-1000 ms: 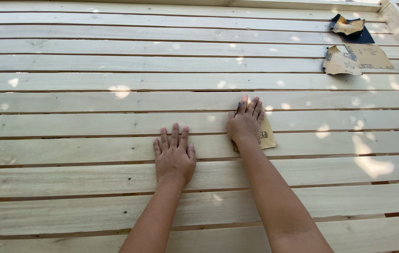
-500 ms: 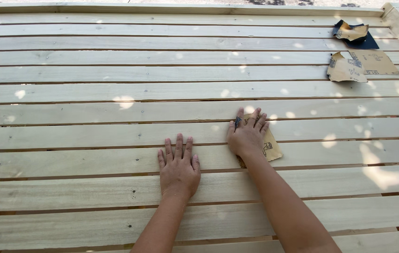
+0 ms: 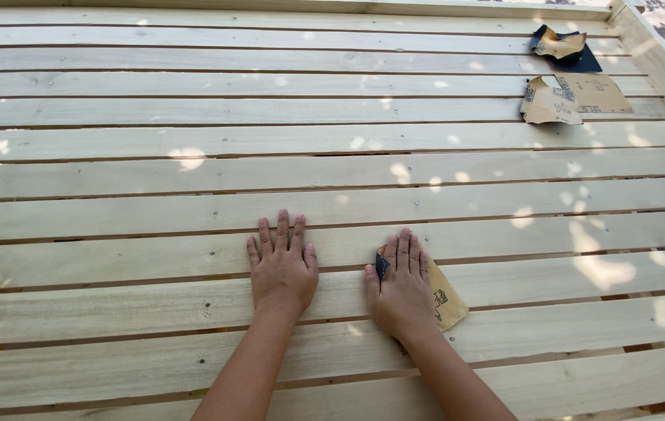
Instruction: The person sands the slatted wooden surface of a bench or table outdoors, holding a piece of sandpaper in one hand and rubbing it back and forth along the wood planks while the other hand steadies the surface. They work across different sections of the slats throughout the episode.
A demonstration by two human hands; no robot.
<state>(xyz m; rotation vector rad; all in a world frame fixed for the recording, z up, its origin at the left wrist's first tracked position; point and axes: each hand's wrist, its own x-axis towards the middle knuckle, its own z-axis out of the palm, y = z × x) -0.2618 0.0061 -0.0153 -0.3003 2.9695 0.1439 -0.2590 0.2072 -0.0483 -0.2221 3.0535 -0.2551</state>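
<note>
My left hand (image 3: pixel 283 265) lies flat, palm down, on a pale wooden slat (image 3: pixel 114 238), fingers together and holding nothing. Just to its right, my right hand (image 3: pixel 401 285) presses flat on a tan sheet of sandpaper (image 3: pixel 447 299), whose dark gritty side shows at a folded corner. The sheet lies across a slat and the gap beside it. Both forearms reach up from the lower edge of the picture.
The surface is a wide frame of parallel light wooden slats with narrow gaps and small screw heads. At the far right lie two loose tan sandpaper sheets (image 3: pixel 570 97) and a crumpled piece on a dark sheet (image 3: pixel 562 47). A raised wooden rail (image 3: pixel 660 62) borders the right side.
My right hand has slid the sandpaper back toward me along the slats, from about two boards farther away. The left hand has stayed nearly in place.
</note>
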